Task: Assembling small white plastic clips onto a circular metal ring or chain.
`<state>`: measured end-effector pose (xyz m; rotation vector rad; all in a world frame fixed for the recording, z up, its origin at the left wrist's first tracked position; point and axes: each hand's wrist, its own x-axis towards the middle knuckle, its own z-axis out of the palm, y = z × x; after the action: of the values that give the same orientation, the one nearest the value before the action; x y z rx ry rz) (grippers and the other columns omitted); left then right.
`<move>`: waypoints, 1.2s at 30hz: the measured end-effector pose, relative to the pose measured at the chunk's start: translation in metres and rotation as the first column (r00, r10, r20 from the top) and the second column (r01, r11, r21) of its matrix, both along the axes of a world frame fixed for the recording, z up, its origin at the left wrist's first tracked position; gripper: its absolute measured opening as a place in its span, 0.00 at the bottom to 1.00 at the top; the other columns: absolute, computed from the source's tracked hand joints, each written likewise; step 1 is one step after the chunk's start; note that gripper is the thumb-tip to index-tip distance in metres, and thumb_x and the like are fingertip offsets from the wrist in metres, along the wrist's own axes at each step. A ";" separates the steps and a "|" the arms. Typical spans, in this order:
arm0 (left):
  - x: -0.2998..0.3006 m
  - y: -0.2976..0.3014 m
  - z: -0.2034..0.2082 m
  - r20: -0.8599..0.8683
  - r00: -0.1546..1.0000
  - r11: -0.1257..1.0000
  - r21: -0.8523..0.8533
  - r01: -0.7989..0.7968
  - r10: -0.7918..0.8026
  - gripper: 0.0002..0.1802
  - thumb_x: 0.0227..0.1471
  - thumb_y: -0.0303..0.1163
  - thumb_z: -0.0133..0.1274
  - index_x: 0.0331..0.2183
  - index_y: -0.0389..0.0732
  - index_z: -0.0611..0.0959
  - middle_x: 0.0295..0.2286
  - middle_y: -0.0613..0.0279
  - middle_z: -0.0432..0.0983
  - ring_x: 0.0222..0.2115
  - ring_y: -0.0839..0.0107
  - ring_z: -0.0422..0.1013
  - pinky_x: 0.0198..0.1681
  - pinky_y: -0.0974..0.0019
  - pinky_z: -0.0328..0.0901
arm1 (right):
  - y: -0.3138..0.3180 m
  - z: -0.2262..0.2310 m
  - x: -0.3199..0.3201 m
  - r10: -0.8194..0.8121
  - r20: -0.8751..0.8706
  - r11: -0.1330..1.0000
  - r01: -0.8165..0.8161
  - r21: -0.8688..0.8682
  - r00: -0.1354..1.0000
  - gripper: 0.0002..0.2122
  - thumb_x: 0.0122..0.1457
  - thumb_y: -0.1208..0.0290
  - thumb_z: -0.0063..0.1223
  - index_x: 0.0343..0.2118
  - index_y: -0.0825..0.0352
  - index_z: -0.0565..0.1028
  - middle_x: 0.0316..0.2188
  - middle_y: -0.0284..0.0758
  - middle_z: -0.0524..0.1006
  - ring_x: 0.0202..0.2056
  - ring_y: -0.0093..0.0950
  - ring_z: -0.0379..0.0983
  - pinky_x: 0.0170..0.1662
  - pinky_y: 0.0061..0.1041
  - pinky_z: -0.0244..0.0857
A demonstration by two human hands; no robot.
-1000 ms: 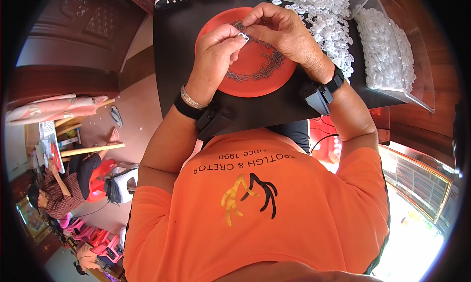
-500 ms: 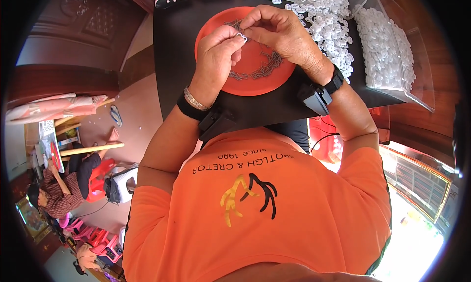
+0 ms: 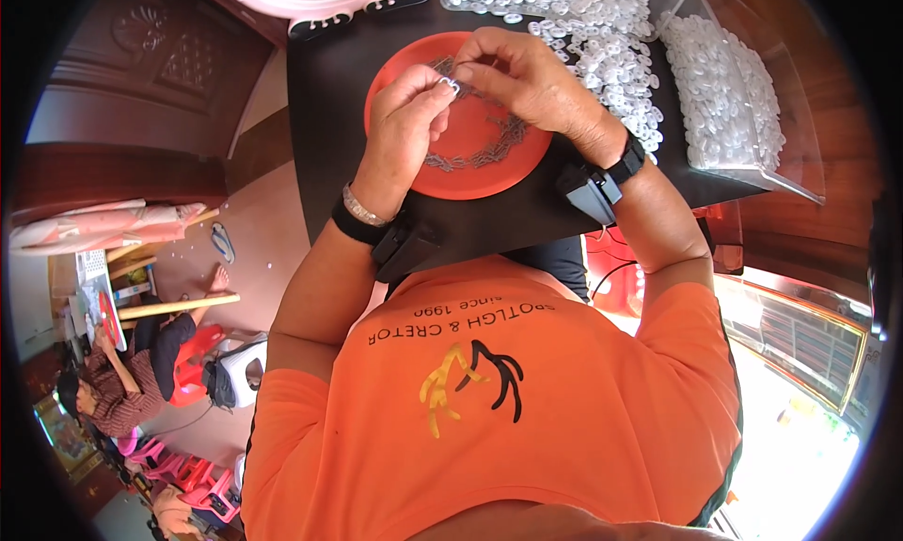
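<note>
Both of my hands meet above a round orange-red plate point(image 3: 386, 151) on a black table. Thumb and forefinger of my left hand point(image 3: 400, 122) pinch a small white plastic piece point(image 3: 451, 86). Against it come the closed fingertips of my right hand point(image 3: 531, 82); whatever they hold is too small to make out. Thin grey metal pieces point(image 3: 499, 146), like short screws or pins, lie scattered in the plate below, partly covered by my hands.
Loose white oval plastic pieces point(image 3: 616, 80) are heaped on the table at the far right. A clear bin point(image 3: 720, 99) full of them stands beside the heap. A pink-rimmed fan point(image 3: 329, 3) is at the far edge. Another person point(image 3: 122, 372) sits off to the left.
The whole view has shifted slightly, bringing more of the fan into sight. Both hands keep nearly the same pinched pose above the plate.
</note>
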<state>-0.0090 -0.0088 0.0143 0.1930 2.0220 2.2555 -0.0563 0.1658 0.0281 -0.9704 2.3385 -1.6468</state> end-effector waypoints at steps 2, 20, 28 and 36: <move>0.000 -0.002 -0.001 -0.004 1.000 1.000 -0.008 0.025 -0.025 0.08 0.51 0.32 0.47 0.25 0.39 0.73 0.16 0.71 0.65 0.16 0.84 0.59 0.19 0.79 0.53 | -0.002 -0.001 0.000 -0.020 -0.054 0.999 0.022 0.032 0.998 0.05 0.56 0.75 0.49 0.32 0.71 0.71 0.25 0.27 0.72 0.28 0.16 0.65 0.33 0.16 0.62; 0.005 0.000 -0.004 -0.023 0.999 0.999 0.036 -0.025 0.026 0.07 0.51 0.29 0.45 0.24 0.37 0.74 0.16 0.70 0.64 0.17 0.83 0.59 0.20 0.79 0.54 | -0.011 0.001 0.011 -0.030 -0.369 0.989 0.081 0.124 0.929 0.04 0.53 0.74 0.47 0.29 0.69 0.68 0.23 0.40 0.71 0.27 0.41 0.69 0.29 0.32 0.63; 0.005 0.002 -0.002 -0.031 0.999 0.999 -0.014 -0.040 0.040 0.07 0.50 0.30 0.47 0.23 0.38 0.74 0.15 0.71 0.65 0.16 0.84 0.59 0.19 0.79 0.54 | -0.001 0.009 0.006 0.004 -0.375 0.983 0.065 0.172 0.927 0.05 0.53 0.72 0.50 0.28 0.68 0.71 0.22 0.39 0.72 0.26 0.36 0.70 0.30 0.30 0.63; 0.001 0.000 -0.001 0.042 0.999 0.996 0.088 -0.031 0.028 0.07 0.49 0.27 0.44 0.21 0.39 0.72 0.15 0.67 0.65 0.15 0.81 0.59 0.19 0.77 0.53 | 0.065 -0.008 -0.054 -0.437 -0.624 0.724 0.664 0.183 0.648 0.09 0.54 0.66 0.50 0.34 0.63 0.77 0.32 0.37 0.77 0.30 0.34 0.73 0.34 0.28 0.66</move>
<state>-0.0082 -0.0089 0.0134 0.1235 1.9190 2.3490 -0.1108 0.2307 0.0199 -0.7040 3.4836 -0.9711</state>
